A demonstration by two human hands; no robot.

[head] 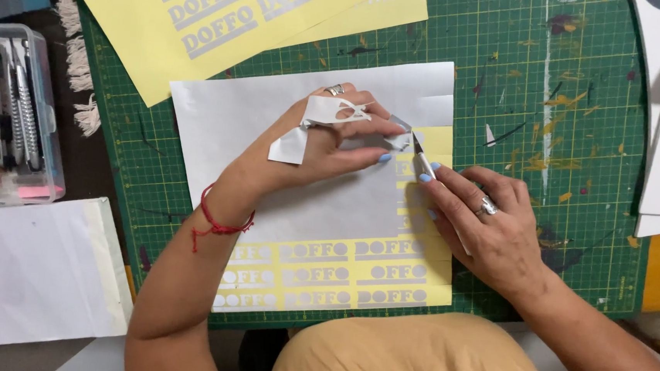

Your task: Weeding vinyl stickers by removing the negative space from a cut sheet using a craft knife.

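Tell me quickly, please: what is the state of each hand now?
Left hand: closed, pinching a peeled strip of silver vinyl; scraps stuck on its back.
Right hand: closed, holding a craft knife.

The person's two arms are bare; no sleeve covers them. On the left wrist there is a thin red string bracelet (223, 223) with a small knot and a short loose end. The left hand (325, 142) wears a silver ring (335, 90) on one finger. The right hand (490, 228) also wears a silver ring (487, 207). The fingernails (425, 178) on both hands are painted light blue. Below, the person wears a garment (411, 358) of mustard-yellow cloth.
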